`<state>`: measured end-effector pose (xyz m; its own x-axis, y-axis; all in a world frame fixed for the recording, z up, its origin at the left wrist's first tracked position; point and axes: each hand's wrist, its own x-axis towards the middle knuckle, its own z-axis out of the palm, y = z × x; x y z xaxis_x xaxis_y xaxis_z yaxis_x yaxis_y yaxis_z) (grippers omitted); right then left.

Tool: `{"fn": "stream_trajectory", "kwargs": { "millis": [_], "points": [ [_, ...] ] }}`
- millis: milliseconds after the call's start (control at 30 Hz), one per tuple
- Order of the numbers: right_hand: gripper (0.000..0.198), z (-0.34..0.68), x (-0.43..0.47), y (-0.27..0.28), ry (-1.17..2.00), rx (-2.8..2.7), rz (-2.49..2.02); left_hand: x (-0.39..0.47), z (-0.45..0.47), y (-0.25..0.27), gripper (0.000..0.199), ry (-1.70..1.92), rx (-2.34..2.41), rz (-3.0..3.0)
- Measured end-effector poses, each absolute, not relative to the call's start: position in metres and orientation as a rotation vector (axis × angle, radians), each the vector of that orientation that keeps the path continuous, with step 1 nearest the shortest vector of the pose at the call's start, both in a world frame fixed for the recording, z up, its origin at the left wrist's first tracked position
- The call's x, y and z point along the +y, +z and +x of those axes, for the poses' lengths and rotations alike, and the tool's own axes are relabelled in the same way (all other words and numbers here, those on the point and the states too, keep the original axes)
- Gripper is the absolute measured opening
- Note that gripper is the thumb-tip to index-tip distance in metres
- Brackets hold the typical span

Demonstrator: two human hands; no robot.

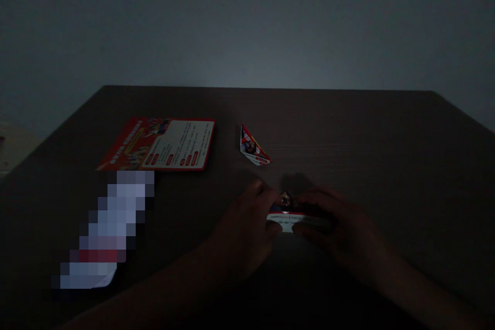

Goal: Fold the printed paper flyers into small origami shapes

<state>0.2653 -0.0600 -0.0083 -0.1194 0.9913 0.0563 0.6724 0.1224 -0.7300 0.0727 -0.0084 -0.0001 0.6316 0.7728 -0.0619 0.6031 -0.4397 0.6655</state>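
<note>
Between my hands is a small piece of printed paper (288, 220), white along its near side with a dark and red printed strip beyond. My left hand (251, 224) grips its left end, thumb at the near edge and fingers curled over. Closed on the right part is my right hand (340, 224), its fingers along the far side and thumb at the near edge. The fingers cover much of the paper. A bit farther off lies a folded paper triangle (255, 148) with red, dark and white print, touched by neither hand.
Left of the triangle lies a stack of red and white printed sheets (178, 144). A lit, pixelated screen (110, 221), perhaps a phone, lies nearer on the left. The dark wooden table (348, 134) ends at a grey wall (270, 20). The light is dim.
</note>
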Motion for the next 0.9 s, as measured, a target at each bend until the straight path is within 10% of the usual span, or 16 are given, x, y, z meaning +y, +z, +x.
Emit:
{"fn": "stream_trajectory", "kwargs": {
  "millis": [900],
  "points": [
    [0.043, 0.31, -0.063, -0.018, 1.03, -1.711, -1.855, 0.006, 0.047, 0.009, 0.023, 0.084, 1.2, 2.127]
  ]
}}
